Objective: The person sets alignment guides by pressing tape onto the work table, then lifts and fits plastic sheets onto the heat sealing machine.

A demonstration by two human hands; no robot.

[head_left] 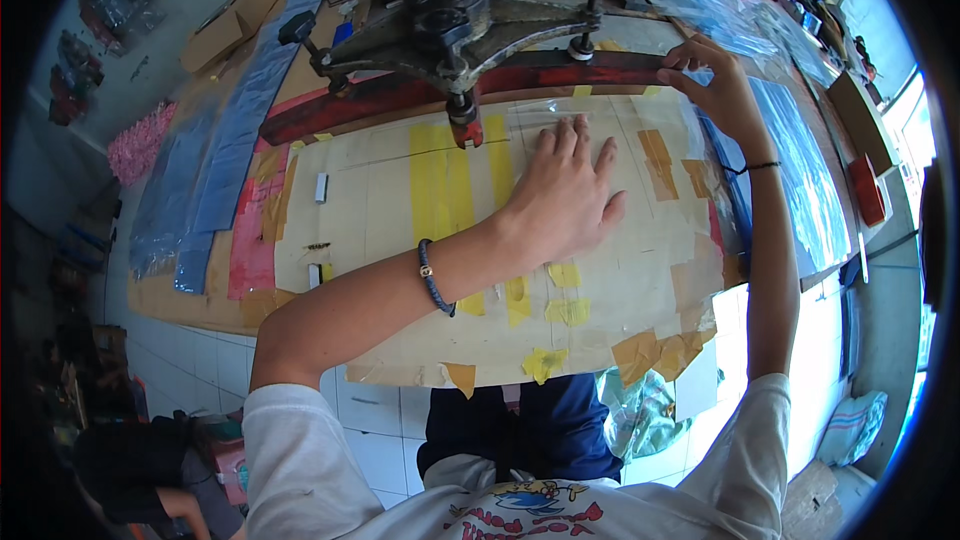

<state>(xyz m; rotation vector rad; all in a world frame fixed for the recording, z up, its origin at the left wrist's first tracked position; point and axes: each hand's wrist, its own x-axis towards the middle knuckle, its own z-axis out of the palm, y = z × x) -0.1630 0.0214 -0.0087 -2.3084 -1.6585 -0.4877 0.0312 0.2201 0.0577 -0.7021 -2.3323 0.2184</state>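
Observation:
My left hand (565, 185) lies flat with its fingers spread on a cream board (350, 190) patched with yellow and brown tape. Its fingertips touch a clear plastic film (540, 118) near the board's far side. Beyond them, a long red bar (400, 90) spans the board under a dark metal press frame (440, 40). My right hand (715, 85) is raised at the bar's right end, thumb and fingers bent together in a pinch. What sits between those fingertips is too small to make out.
Stacks of blue-tinted plastic sheets (235, 130) lie left of the board, with more plastic sheets (800, 175) at its right. An open cardboard box (230, 25) stands at the far left. A red container (866, 190) is at the right edge. Another person (150, 465) is low at the left.

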